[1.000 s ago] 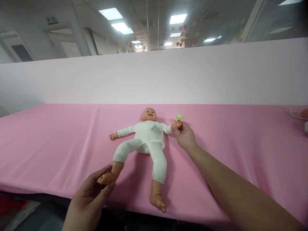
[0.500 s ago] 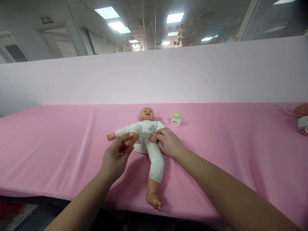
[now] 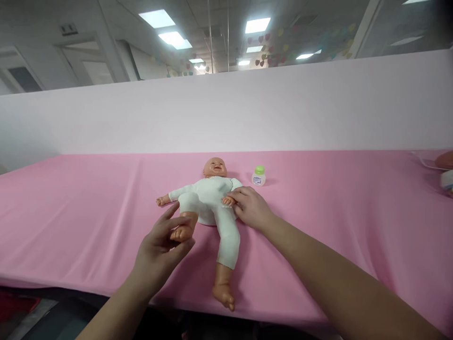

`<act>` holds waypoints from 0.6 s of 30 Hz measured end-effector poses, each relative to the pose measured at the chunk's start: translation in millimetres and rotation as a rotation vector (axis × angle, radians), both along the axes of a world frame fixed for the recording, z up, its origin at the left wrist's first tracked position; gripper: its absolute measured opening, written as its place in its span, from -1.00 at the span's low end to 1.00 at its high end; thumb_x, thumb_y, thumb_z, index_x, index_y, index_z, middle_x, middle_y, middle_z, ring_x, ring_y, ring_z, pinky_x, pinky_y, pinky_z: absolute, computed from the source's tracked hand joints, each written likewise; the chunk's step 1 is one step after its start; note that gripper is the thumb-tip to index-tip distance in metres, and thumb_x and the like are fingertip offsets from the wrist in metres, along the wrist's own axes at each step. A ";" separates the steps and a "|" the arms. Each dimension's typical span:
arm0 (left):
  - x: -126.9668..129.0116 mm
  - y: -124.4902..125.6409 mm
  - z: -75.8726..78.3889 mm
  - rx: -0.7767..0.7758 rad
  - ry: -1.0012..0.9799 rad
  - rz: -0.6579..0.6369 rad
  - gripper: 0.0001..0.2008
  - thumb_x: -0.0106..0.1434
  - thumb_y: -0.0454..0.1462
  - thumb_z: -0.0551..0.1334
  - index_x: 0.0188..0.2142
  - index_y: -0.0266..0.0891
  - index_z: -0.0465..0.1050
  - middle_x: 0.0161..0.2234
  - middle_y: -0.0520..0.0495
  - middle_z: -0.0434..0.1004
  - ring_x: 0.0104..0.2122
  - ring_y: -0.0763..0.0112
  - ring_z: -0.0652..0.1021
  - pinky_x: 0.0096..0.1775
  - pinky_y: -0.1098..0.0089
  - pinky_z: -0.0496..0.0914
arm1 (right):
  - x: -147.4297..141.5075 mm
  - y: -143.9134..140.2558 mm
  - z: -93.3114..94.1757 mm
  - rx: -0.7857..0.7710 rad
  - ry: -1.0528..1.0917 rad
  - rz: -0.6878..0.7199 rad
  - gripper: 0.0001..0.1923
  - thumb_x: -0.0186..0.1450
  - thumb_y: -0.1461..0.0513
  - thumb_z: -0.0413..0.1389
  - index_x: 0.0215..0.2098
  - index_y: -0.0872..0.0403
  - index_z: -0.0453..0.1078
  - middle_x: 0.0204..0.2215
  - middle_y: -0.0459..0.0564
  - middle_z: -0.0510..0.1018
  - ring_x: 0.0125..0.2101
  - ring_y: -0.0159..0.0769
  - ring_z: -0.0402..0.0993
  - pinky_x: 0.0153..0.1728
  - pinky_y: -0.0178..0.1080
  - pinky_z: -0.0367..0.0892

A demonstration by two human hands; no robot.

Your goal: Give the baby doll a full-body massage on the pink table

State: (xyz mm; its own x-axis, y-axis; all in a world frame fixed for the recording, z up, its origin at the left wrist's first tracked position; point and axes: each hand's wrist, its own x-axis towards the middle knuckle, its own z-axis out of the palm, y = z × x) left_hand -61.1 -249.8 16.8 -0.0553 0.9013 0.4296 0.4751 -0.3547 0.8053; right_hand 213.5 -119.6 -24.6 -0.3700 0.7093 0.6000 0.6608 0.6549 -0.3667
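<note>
doll [image 3: 208, 198] between hands, left hand [image 3: 161, 248] holding foot

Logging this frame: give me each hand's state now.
Left hand: closed on the doll's foot.
Right hand: closed on the doll's hand.

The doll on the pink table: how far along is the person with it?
Done: the doll lies on its back, dressed in white. In hand: the left hand holds one foot with that knee bent, and the right hand holds the doll's hand at its waist. Left: the other leg lies straight, and the green-capped bottle stands untouched beside the head.
</note>
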 end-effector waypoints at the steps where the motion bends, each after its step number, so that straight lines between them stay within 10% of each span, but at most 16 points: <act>1: -3.6 -7.5 -0.8 -0.016 -0.009 -0.021 -0.64 0.14 -0.13 0.48 -0.05 -0.08 0.66 0.29 -0.20 0.47 0.38 -0.17 0.32 0.21 0.01 0.46 | 2.0 1.1 -0.6 -0.009 0.016 -0.005 -0.60 0.33 0.37 0.16 0.08 -0.04 0.59 -0.05 0.05 0.63 -0.02 -0.09 0.49 0.04 -0.05 0.43; 9: -35.1 -60.2 -29.1 -0.224 -0.095 -0.151 -0.71 0.15 -0.11 0.49 -0.12 -0.04 0.71 0.47 -0.13 0.17 0.32 -0.21 0.41 0.08 0.13 0.55 | 21.3 14.3 -1.9 -0.179 0.383 -0.213 -0.70 0.39 0.11 0.15 0.06 -0.08 0.53 -0.04 -0.01 0.66 -0.13 -0.17 0.60 -0.09 -0.12 0.48; 18: -37.6 -84.4 -47.7 -0.173 -0.008 -0.235 -0.73 0.15 -0.20 0.47 -0.12 0.09 0.73 0.32 -0.13 0.45 0.13 -0.17 0.61 0.00 0.04 0.60 | 73.4 36.0 -3.8 -0.506 0.495 -0.720 -0.69 0.28 -0.04 0.16 -0.24 0.02 0.43 -0.31 0.06 0.64 -0.37 -0.10 0.55 -0.38 -0.16 0.36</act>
